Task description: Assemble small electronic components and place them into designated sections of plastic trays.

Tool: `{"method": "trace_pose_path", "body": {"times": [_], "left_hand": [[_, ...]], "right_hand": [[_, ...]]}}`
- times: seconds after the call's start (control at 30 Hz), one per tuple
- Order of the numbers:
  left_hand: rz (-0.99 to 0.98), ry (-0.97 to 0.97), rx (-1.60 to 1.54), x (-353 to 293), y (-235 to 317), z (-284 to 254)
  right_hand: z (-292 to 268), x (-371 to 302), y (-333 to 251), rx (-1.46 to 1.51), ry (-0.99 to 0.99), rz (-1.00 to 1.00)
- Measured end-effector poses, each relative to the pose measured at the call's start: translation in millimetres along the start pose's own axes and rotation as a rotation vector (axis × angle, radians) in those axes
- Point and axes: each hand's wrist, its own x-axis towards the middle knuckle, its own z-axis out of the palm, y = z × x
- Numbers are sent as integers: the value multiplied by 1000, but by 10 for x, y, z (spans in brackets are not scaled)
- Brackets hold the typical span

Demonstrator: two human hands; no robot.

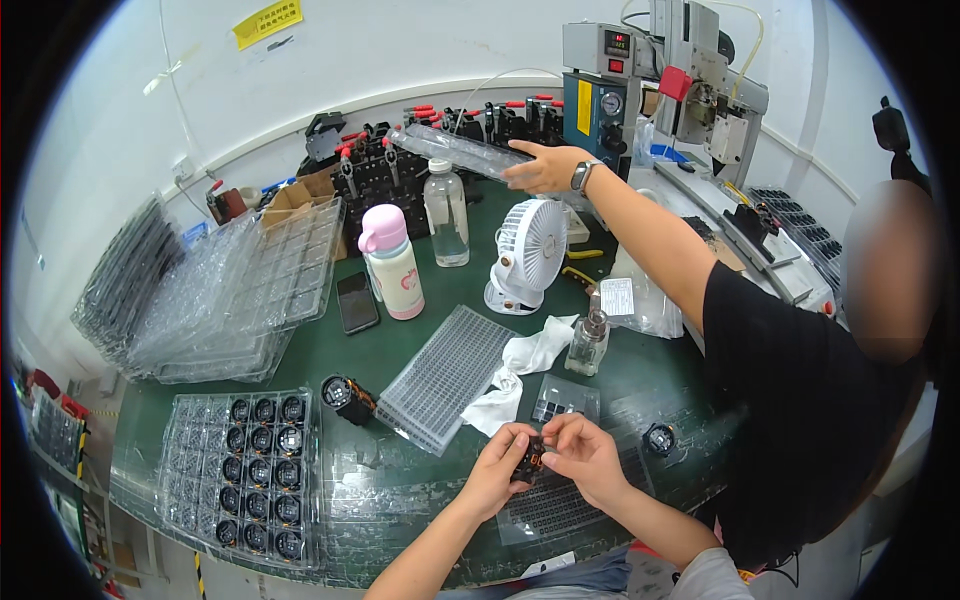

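Near the front edge of the table, my left hand [497, 472] grips a small black part with orange markings [529, 461]. My right hand [587, 462] is closed at the part's right side, fingers pinched against it. Whether a smaller piece is between those fingertips is too small to tell. Under my hands lies a sheet with rows of small dark pieces [570, 507]. Just beyond them is a small clear tray with dark squares [566, 398]. One round black part [660, 439] rests to the right.
A clear tray of round black parts [180, 455] lies at left. Behind stand a black cylinder [348, 398], a pink-capped bottle [395, 265], a white fan [527, 255] and a glass bottle [588, 345]. A co-worker's arm [650, 215] reaches across from the right, holding a clear tray [455, 150].
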Motion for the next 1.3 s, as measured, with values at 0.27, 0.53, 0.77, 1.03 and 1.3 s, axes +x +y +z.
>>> {"method": "trace_pose_path", "body": {"times": [0.27,0.53,0.77,1.03,1.3], "left_hand": [[28,-16,7,-6,26,5],[46,-7,67,-8,-2,4],[61,8,100,1,-28,-8],[78,22,135,-10,-8,-19],[297,210,-47,-105,500,-284]], "right_hand": [[30,-1,-30,61,-53,132],[23,-44,12,117,-44,202],[31,-32,44,101,-48,180],[9,-37,99,30,-103,102],[172,448,-151,-876,-171,-99]]}}
